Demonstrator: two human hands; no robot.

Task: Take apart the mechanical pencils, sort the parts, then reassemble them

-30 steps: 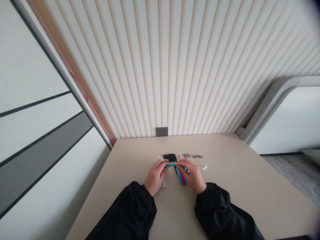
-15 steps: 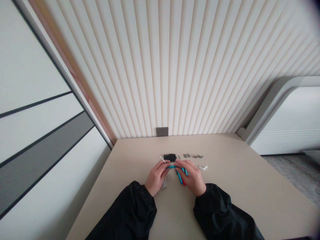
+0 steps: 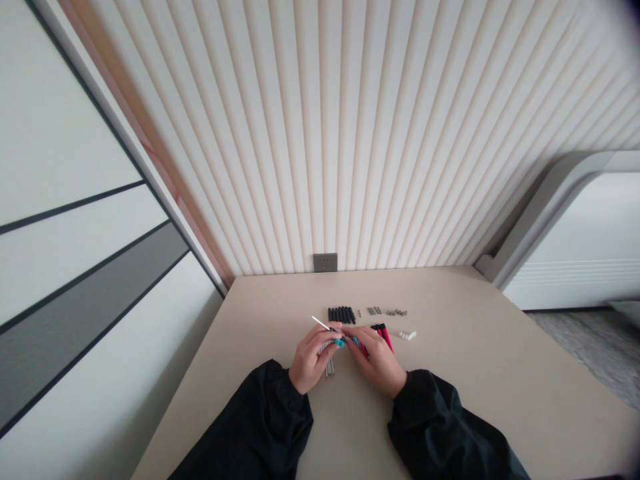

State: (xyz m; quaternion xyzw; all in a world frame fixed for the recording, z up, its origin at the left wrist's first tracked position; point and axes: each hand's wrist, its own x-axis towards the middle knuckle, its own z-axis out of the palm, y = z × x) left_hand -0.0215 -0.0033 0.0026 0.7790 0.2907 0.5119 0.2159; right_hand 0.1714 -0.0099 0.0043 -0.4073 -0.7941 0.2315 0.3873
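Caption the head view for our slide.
Left hand holding a blue tube, right hand close by, black tubes beyond.

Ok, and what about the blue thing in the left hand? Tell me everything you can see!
The blue thing is small and bright, tube-like, and looks like plastic. One roundish end pokes out and seems to face us. The left hand pinches it above the table, hiding part of it. The right hand is close beside it, but I can't tell whether they touch.
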